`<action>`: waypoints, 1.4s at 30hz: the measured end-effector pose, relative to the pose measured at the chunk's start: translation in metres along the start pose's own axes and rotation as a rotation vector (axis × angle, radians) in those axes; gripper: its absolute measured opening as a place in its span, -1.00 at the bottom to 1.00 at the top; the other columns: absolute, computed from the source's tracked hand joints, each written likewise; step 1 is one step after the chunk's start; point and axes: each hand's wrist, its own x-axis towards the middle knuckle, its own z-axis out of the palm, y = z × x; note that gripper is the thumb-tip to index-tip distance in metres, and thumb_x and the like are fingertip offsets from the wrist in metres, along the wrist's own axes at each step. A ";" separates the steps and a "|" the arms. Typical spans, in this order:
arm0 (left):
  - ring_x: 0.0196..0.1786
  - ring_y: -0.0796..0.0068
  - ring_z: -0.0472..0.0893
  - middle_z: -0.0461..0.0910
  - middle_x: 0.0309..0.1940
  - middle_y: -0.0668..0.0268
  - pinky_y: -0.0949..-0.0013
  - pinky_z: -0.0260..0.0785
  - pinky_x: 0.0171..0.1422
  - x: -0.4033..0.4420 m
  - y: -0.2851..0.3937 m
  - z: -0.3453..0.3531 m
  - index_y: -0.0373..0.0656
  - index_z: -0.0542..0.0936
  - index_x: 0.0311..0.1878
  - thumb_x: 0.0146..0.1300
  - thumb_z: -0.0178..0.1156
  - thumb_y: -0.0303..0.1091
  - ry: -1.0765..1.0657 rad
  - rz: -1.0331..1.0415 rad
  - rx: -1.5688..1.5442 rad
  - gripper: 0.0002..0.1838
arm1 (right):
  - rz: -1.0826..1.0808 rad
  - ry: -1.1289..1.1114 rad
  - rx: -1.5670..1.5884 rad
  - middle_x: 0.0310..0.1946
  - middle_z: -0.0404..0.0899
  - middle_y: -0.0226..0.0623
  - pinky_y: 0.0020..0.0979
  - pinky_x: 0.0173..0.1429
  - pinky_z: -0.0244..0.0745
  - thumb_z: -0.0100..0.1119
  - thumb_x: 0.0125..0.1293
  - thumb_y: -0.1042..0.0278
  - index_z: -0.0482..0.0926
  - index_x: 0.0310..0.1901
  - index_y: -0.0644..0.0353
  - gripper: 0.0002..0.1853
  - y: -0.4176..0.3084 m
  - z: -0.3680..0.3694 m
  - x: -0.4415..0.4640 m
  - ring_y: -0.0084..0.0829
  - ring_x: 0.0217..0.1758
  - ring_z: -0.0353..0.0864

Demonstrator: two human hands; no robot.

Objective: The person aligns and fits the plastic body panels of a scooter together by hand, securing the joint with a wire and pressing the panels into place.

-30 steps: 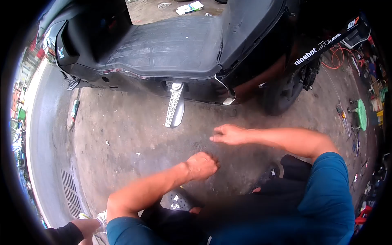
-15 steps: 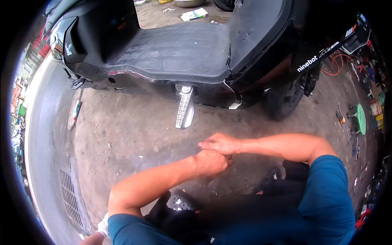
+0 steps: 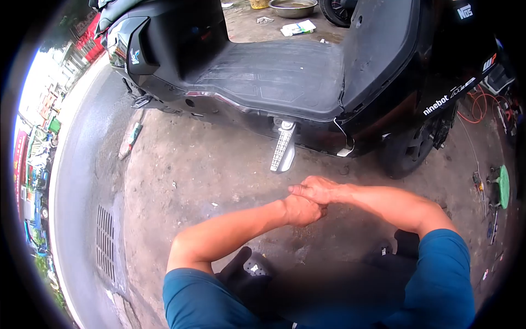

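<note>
My left hand [image 3: 303,211] is closed, its back turned up and its fingertips hidden; what it holds, if anything, cannot be made out. Over its top lies my right hand [image 3: 319,189], closed around it with the thumb across. Both are in front of my body, above the concrete floor. Just beyond them, the silver footrest [image 3: 282,148] sticks out from the side of a black scooter [image 3: 268,71]. The scooter stands crosswise, with a flat ribbed footboard and a wheel [image 3: 408,151] on the right.
A green stool [image 3: 503,186] and tools lie at the right, near an orange hose [image 3: 482,109]. Behind the scooter are a metal basin [image 3: 293,7] and a white-green packet [image 3: 298,28]. A tube [image 3: 135,133] and a drain grate [image 3: 105,236] are at the left.
My hands, apart at first, have come together, the right one over the left. The view has shifted left and up, and the scooter appears farther right. Someone's legs at lower left are gone from view.
</note>
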 end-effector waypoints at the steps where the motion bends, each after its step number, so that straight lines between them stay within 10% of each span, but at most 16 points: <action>1: 0.01 0.10 0.68 0.67 -0.15 0.14 0.06 0.50 0.14 0.003 -0.007 -0.005 -0.18 0.66 -0.16 0.23 0.14 -0.41 -0.002 -0.019 0.008 -0.82 | 0.031 0.060 -0.036 -0.25 0.74 0.06 -0.07 0.05 0.51 -0.15 0.37 -0.57 0.77 -0.22 0.30 -0.10 -0.001 -0.002 0.003 0.05 -0.12 0.72; 42: -0.01 0.07 0.69 0.69 -0.16 0.06 0.04 0.50 0.11 0.008 -0.006 -0.001 -0.22 0.65 -0.23 0.19 0.14 -0.46 -0.053 0.005 0.040 -0.85 | 0.089 -0.001 -0.155 -0.06 0.71 0.09 -0.05 0.18 0.49 -0.26 0.46 -0.51 0.72 -0.04 0.28 -0.13 0.005 0.001 0.001 0.09 0.10 0.66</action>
